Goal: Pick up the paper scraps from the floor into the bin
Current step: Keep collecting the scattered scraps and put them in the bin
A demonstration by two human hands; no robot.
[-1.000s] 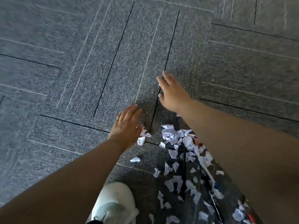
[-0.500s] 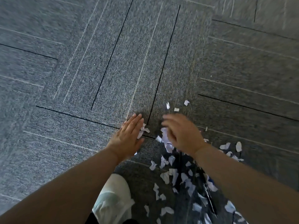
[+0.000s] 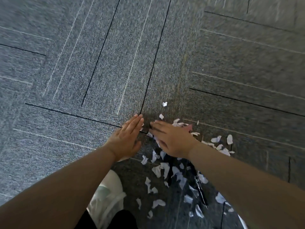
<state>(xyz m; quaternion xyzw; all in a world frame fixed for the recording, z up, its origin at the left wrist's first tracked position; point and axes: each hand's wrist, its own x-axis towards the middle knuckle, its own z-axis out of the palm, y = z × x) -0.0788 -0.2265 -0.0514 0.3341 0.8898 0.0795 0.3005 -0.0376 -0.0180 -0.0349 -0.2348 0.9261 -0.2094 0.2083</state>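
Note:
Several small white paper scraps [image 3: 165, 171] lie scattered on the grey carpet, mostly below and to the right of my hands. A few scraps [image 3: 164, 104] lie just beyond my fingertips. My left hand [image 3: 126, 139] rests flat on the carpet, fingers together and pointing up-right, holding nothing. My right hand [image 3: 170, 139] lies flat beside it, fingers stretched to the left over some scraps, its fingertips almost touching my left hand. No bin is in view.
A white shoe [image 3: 107, 194] stands under my left forearm at the bottom centre. A dark pen [image 3: 200, 192] lies among the scraps beneath my right forearm. Grey carpet tiles [image 3: 82, 71] with dark and light lines fill the view.
My right hand has swept back from the far carpet toward me and leftward, now flat beside my left hand. Scraps have spread out to the right. My left hand has barely moved.

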